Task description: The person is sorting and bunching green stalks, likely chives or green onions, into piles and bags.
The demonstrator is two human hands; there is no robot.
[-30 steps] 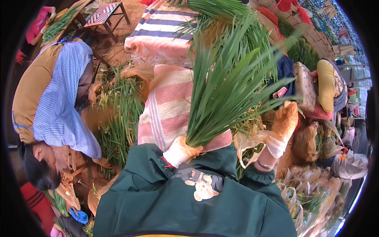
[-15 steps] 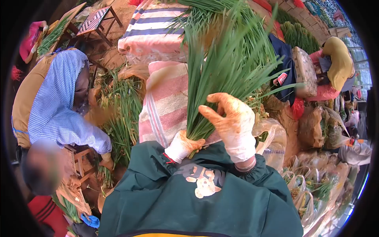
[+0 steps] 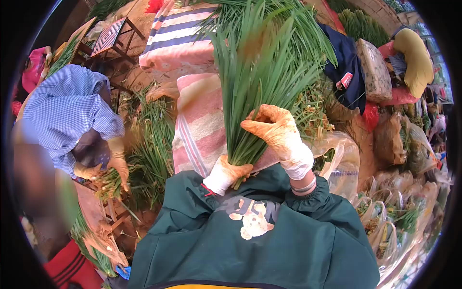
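A thick bunch of garlic chives [image 3: 250, 91], with long flat green leaves, stands fanned out upward before me. My left hand [image 3: 227, 175], in a white glove stained orange-brown, is wrapped round the bunch near its base. Cut stem ends poke out below those fingers. On the bunch's right side, my right hand [image 3: 278, 137], gloved and stained alike, has thumb and fingers closed together on some leaves; its fingertips are partly hidden. Behind the bunch lies a pink and white striped towel [image 3: 199, 113], over my lap or a support.
More chives [image 3: 308, 36] are heaped ahead beside a striped cloth [image 3: 180, 29]. Loose chives [image 3: 154, 139] lie on the left, where a co-worker in a blue checked garment [image 3: 67, 106] bends over, handling stems. Plastic bags [image 3: 399, 216] stand to the right, near a dark blue jacket [image 3: 344, 67].
My right hand has gone from spread fingers to closed on the leaves. The bunch stands a little narrower. At left, the co-worker has bent lower, both hands on stems.
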